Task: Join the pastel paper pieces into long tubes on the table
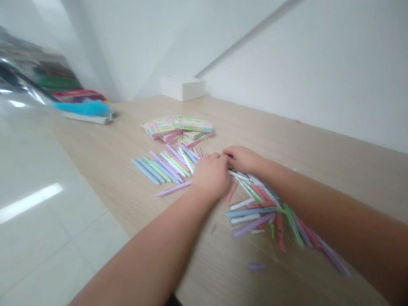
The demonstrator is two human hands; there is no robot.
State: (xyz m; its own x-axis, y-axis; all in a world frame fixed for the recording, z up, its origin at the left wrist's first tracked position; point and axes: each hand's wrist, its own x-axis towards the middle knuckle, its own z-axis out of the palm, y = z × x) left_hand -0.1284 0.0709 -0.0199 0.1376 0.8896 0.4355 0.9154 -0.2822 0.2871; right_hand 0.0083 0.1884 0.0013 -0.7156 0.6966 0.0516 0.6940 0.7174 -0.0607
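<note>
My left hand (212, 175) is closed, knuckles up, at the right end of a row of pastel pens (165, 168) in blue, green, purple and white. Meeting it at the fingertips is my right hand (244, 159), also closed; whatever the fingers hold is hidden. Under and in front of my right forearm spreads a loose heap of pens and pen parts (255, 208) in red, white, green, blue and purple. One purple pen (174, 188) lies apart, below the row. A short purple piece (256, 267) rests nearer to me.
Behind the row sit several small pink and green boxes (178, 127). A white box (183, 88) stands against the wall. Blue plastic (83, 108) lies at the table's left edge, with tiled floor beyond. A small red bit (298, 122) is near the wall.
</note>
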